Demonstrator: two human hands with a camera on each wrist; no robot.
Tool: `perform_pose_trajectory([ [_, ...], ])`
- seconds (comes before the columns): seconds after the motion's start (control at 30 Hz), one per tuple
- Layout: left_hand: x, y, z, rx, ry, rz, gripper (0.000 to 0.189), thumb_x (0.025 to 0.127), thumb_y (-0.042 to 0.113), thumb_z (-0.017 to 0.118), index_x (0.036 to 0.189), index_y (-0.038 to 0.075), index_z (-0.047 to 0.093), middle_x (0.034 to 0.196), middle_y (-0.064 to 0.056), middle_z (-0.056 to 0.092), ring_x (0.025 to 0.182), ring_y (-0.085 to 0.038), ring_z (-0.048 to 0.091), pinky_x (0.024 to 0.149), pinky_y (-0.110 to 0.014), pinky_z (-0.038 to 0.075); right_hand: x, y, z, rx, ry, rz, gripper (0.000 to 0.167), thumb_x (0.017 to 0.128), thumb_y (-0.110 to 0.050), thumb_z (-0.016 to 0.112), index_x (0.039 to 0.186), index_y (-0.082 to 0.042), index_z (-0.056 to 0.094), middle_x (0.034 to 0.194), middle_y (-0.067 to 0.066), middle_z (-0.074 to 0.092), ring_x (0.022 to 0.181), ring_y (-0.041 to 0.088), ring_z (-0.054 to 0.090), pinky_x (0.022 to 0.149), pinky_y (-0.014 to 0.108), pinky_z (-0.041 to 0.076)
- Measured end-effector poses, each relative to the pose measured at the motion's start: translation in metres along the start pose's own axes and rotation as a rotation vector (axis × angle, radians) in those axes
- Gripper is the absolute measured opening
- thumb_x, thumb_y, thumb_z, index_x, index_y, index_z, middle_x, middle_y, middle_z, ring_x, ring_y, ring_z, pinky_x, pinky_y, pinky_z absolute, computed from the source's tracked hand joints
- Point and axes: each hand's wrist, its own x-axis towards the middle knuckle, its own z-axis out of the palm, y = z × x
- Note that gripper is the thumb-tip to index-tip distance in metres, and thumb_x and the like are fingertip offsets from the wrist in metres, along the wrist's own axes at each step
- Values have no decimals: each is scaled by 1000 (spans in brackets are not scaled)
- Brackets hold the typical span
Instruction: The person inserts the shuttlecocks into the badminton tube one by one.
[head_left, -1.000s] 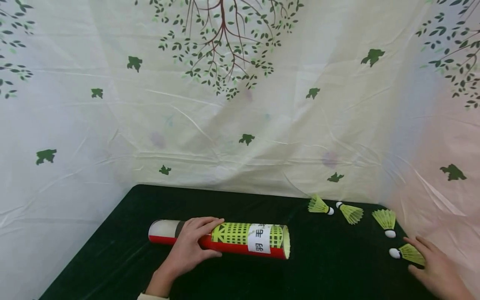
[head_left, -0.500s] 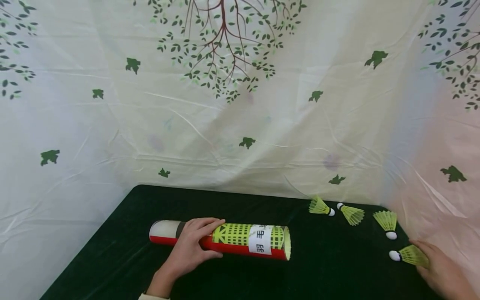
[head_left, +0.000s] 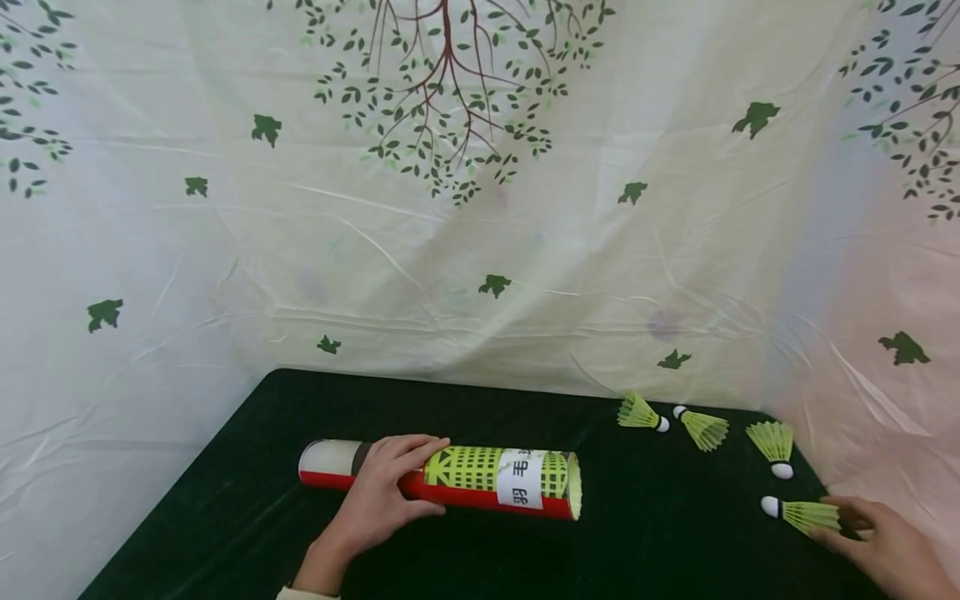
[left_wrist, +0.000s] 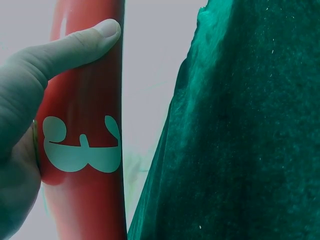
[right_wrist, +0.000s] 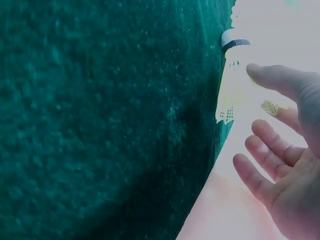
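A red, white and yellow-green shuttlecock tube [head_left: 480,479] lies sideways on the dark green cloth, its right end open. My left hand [head_left: 390,500] grips it around the middle; in the left wrist view the thumb [left_wrist: 85,47] crosses its red side. At the right, my right hand [head_left: 885,533] pinches a yellow shuttlecock [head_left: 810,514] by the skirt between thumb and forefinger, white cork pointing left. That shuttlecock [right_wrist: 232,85] appears washed out in the right wrist view, beside the thumb tip, while the other fingers hang loosely curled.
Three more yellow shuttlecocks lie along the far right: one on the left [head_left: 637,412], a middle one [head_left: 703,427] and one near the right edge [head_left: 771,442]. A pale leaf-patterned curtain [head_left: 420,250] hangs behind the green-covered table [head_left: 225,500].
My right hand has closed on the nearest shuttlecock's skirt and shifted it slightly left, turning it a little. The left hand and tube stay nearly still.
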Motion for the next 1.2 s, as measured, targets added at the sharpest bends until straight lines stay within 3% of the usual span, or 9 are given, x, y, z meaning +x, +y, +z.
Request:
perform_pose_trajectory([
  [0.1,-1,1,0,0,0,-6,88,67,28,93,140,51,51,137,18,53,123,-12,44,104,-53,36,-3,-4,0,34,19,2,82,78,-50,82,112,20,56,102,36,59,96,58,54,76,62,49],
  [0.33,-3,3,-1,-8,-5,-11,87,67,27,93,140,51,51,137,17,53,124,-13,44,105,-54,35,-10,-10,13,184,89,62,84,79,-45,83,121,20,50,109,41,54,96,58,57,69,52,56],
  [0.63,-5,5,-1,-5,2,-9,87,66,27,93,139,51,52,137,17,53,124,-13,44,105,-54,36,-15,-23,12,299,-24,117,103,87,-59,70,139,22,34,130,47,42,108,58,53,79,51,55],
  [0.73,-6,6,-2,-4,3,-14,87,66,27,93,139,51,52,137,16,53,124,-13,44,105,-54,35,-17,-34,10,319,-37,124,103,88,-62,67,140,20,34,132,46,43,108,55,56,76,48,56],
  [1.0,-8,8,-3,-4,5,-17,87,66,27,93,139,51,52,137,17,53,124,-13,44,105,-54,36,-29,-76,7,544,-91,114,95,93,-53,66,148,15,27,145,41,34,110,35,62,82,38,58],
  [1.2,-10,10,-4,-4,2,-18,87,67,27,93,139,51,52,138,16,53,124,-13,44,105,-53,36,-37,-110,4,548,-111,68,89,94,-54,64,150,8,33,145,36,39,121,41,54,89,47,54],
])
